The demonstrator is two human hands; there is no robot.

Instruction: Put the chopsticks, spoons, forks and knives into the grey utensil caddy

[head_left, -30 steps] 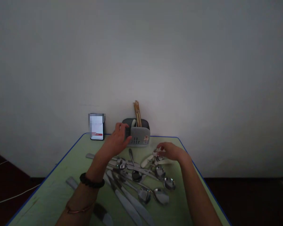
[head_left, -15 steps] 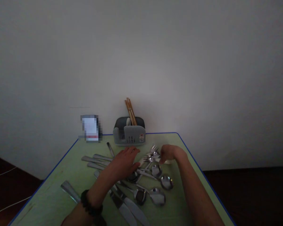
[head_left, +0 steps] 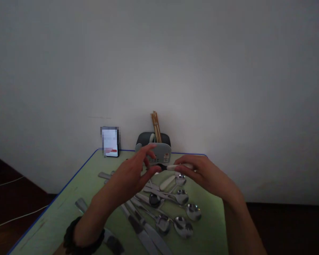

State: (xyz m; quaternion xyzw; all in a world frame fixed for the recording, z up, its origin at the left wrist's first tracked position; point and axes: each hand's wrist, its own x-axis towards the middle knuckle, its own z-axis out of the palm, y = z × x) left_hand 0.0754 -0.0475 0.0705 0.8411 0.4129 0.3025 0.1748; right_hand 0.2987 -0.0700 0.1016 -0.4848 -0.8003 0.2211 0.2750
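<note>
My right hand (head_left: 199, 170) is closed around the white handle of a fork (head_left: 172, 167), held level above the cutlery. The fork's dark metal end points left toward my left hand (head_left: 138, 166). That hand is open, its fingers apart and its thumb by the fork's head; whether it touches is unclear. Its fingers partly cover the tines. Beneath my hands lie several metal spoons (head_left: 183, 227), a dark-bowled spoon (head_left: 154, 200) and table knives (head_left: 140, 226). Another white handle (head_left: 167, 183) lies on the table below the fork.
A grey cutlery holder (head_left: 163, 148) with wooden chopsticks (head_left: 156, 127) stands at the table's back edge against the wall. A phone (head_left: 110, 141) leans at the back left. More cutlery (head_left: 113, 242) lies near my left forearm. The green table (head_left: 55, 216) has a blue edge.
My right hand has lifted the fork off the pile and brought it left and up. My left hand has risen to meet its head. The view has shifted slightly left.
</note>
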